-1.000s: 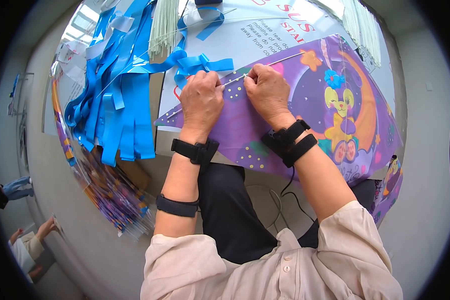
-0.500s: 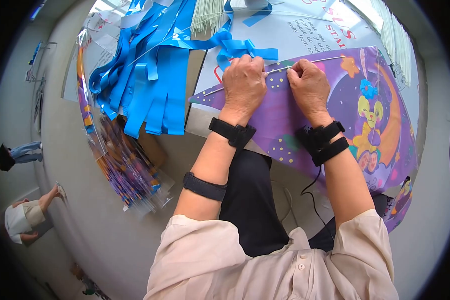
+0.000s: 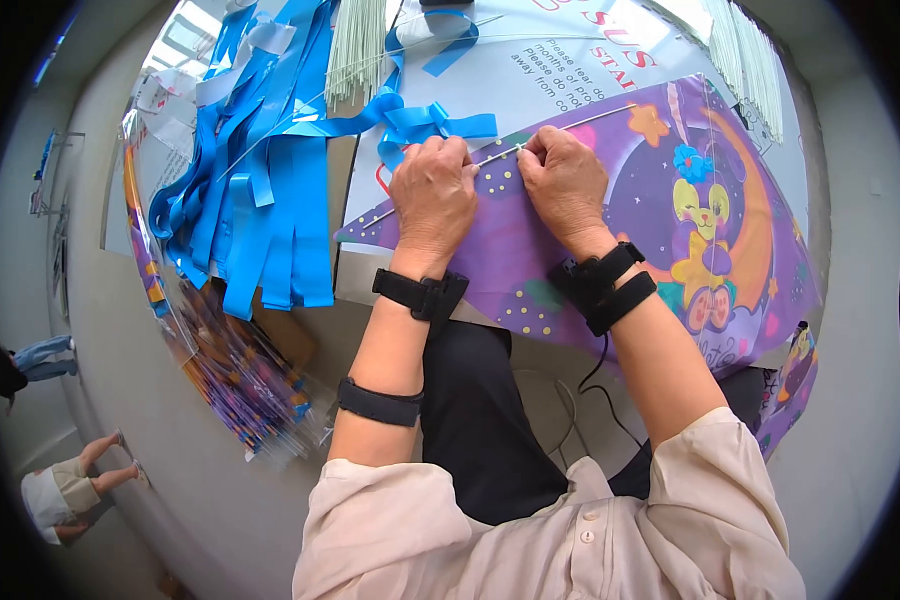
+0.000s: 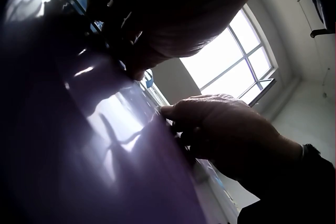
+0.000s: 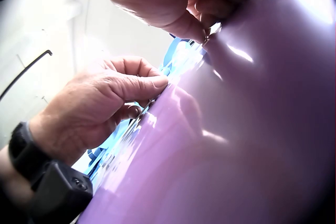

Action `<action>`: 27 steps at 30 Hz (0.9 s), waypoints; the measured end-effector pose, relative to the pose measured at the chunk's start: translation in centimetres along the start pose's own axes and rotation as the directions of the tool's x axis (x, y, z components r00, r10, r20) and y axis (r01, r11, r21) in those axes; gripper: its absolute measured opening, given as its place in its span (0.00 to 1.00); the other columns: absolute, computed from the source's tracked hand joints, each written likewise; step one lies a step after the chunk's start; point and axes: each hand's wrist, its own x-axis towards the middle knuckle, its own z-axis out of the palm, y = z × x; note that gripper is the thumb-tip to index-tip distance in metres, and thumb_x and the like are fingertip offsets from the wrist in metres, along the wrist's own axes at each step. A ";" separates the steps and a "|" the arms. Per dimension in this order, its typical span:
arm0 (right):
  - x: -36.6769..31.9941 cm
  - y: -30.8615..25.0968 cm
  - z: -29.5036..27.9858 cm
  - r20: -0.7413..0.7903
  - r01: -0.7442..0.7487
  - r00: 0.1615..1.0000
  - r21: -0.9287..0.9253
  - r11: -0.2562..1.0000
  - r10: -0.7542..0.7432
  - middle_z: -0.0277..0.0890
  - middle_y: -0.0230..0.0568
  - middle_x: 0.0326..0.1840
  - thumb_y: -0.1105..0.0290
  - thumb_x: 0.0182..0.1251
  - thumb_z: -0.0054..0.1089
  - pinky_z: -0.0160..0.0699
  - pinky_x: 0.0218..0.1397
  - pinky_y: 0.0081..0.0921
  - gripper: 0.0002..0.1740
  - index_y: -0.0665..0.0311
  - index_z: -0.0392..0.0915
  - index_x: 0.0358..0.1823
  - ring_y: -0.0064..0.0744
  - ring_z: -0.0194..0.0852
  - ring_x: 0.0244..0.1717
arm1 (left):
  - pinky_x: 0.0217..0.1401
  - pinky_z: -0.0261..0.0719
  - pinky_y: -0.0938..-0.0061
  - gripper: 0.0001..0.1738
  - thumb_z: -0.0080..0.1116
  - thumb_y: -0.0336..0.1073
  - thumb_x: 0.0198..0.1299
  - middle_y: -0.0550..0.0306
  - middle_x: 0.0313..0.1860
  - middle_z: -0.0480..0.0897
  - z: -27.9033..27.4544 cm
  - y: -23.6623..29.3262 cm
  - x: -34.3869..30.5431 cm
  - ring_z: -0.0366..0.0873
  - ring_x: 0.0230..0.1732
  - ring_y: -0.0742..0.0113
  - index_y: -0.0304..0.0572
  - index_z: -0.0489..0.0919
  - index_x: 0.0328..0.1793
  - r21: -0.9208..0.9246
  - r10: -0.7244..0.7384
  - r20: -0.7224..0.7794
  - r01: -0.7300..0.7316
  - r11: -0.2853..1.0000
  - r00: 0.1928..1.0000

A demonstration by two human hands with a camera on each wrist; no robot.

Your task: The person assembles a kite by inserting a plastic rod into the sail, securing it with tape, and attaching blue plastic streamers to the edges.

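Purple sheet (image 3: 610, 250) lies toward table's (image 3: 360, 278) right side, overhanging near edge. Rod (image 3: 600, 116) runs along sheet's far edge. Left hand (image 3: 434, 200) pinches rod toward sheet's left corner; right hand (image 3: 567, 185) pinches it just beside, nearer mid-length. Blue ribbons (image 3: 290, 225) heaped at table's left edge, ends past near edge. Pale sticks (image 3: 357, 50): bundle toward far edge, left. Printed white cover (image 3: 505, 85) beneath sheet.

The left hand (image 3: 432, 195) covers part of the white rod (image 3: 600, 116), the piece (image 3: 519, 147) the right hand (image 3: 567, 188) pinches is too tiny to tell, and the head view's top edge crops pale sticks (image 3: 360, 50).
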 end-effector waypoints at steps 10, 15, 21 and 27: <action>-0.1 0.1 0.2 -0.054 0.029 0.998 -0.013 1.000 -0.030 0.75 0.41 0.28 0.64 0.55 0.54 0.75 0.32 0.40 0.07 0.59 0.75 0.26 0.46 0.77 0.29 | 0.36 0.70 0.63 0.06 0.61 0.30 0.47 0.55 0.26 0.77 -0.2 0.3 0.2 0.74 0.33 0.55 0.40 0.74 0.25 -0.026 0.024 0.014 -0.024 0.999 1.000; -0.1 0.2 0.2 -0.040 0.020 0.999 -0.008 1.000 -0.020 0.75 0.42 0.29 0.64 0.55 0.53 0.76 0.32 0.40 0.07 0.60 0.75 0.28 0.47 0.78 0.30 | 0.35 0.70 0.64 0.06 0.61 0.29 0.47 0.56 0.25 0.76 -0.4 0.6 0.2 0.74 0.32 0.56 0.39 0.74 0.25 -0.024 0.002 0.027 -0.001 1.000 1.000; -0.3 0.0 -0.3 -0.005 -0.001 1.000 0.054 0.999 0.002 0.74 0.42 0.33 0.67 0.54 0.59 0.73 0.37 0.38 0.07 0.62 0.74 0.31 0.45 0.75 0.34 | 0.36 0.71 0.63 0.07 0.63 0.30 0.46 0.57 0.26 0.77 -0.5 0.6 0.3 0.74 0.34 0.55 0.40 0.75 0.25 -0.030 -0.018 0.060 0.020 0.999 0.998; -2.1 0.4 -1.4 -0.096 0.196 0.978 0.114 0.974 -0.185 0.64 0.53 0.58 0.67 0.53 0.62 0.65 0.60 0.40 0.23 0.63 0.72 0.52 0.51 0.63 0.60 | 0.36 0.71 0.64 0.06 0.62 0.29 0.45 0.55 0.25 0.78 -0.5 0.5 0.5 0.75 0.32 0.55 0.39 0.74 0.24 -0.044 -0.011 0.036 0.012 0.999 0.999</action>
